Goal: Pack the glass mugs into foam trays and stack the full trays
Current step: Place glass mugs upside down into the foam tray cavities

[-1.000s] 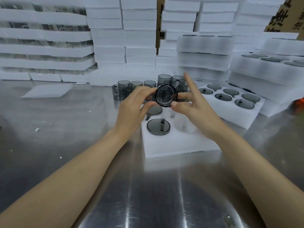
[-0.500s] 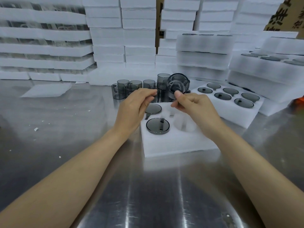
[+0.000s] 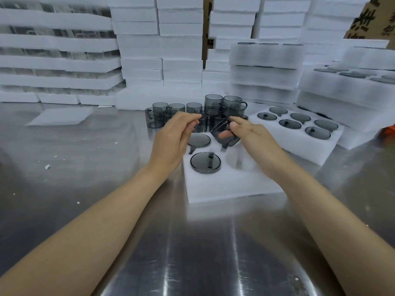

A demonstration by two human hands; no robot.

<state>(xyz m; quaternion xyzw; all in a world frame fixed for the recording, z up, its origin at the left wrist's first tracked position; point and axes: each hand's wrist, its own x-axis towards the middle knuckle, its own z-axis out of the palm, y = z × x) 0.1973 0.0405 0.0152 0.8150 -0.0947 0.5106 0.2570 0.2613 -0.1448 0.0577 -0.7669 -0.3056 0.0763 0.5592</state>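
A packing workshop: foam trays (image 3: 136,24) stacked high behind a steel table (image 3: 85,167), beside a cardboard carton (image 3: 368,28).

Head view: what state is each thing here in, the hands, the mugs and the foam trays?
right hand: grips the held mug
held mug: tilted, blurred, over the near tray
left hand: fingers curled, grip unclear
seated mugs: two, sunk in the near tray's left pockets
near tray: front-right pocket empty
right tray: six pockets filled
loose mugs: upright on the table
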